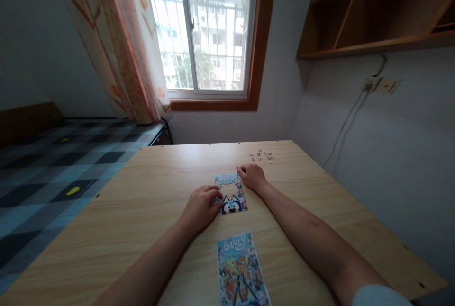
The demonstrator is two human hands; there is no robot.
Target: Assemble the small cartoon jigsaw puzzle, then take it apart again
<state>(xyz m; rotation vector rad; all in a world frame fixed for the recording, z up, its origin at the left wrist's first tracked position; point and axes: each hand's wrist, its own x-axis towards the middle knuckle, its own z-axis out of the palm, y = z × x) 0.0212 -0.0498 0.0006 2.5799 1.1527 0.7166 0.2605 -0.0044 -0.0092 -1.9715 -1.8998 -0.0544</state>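
A partly assembled jigsaw puzzle (232, 207) lies flat on the wooden table, with a blue cartoon dog's face along its near side and a gap showing bare wood in its middle. My left hand (203, 205) rests at the puzzle's left edge, fingers spread and lightly bent over it. At the puzzle's far right corner is my right hand (252, 176), its fingers curled together; whatever they hold, if anything, is hidden. Beyond that hand lie several loose puzzle pieces (259, 158). Closer to me is a printed Bluey picture sheet (239, 261).
The wooden table (149, 230) stretches to the wall below a barred window (218, 36). A bed with a checked cover (46, 168) stands to the left, beside a flowered curtain (131, 69). Wooden shelves (377, 12) and a socket with a cable (371, 84) are on the right wall.
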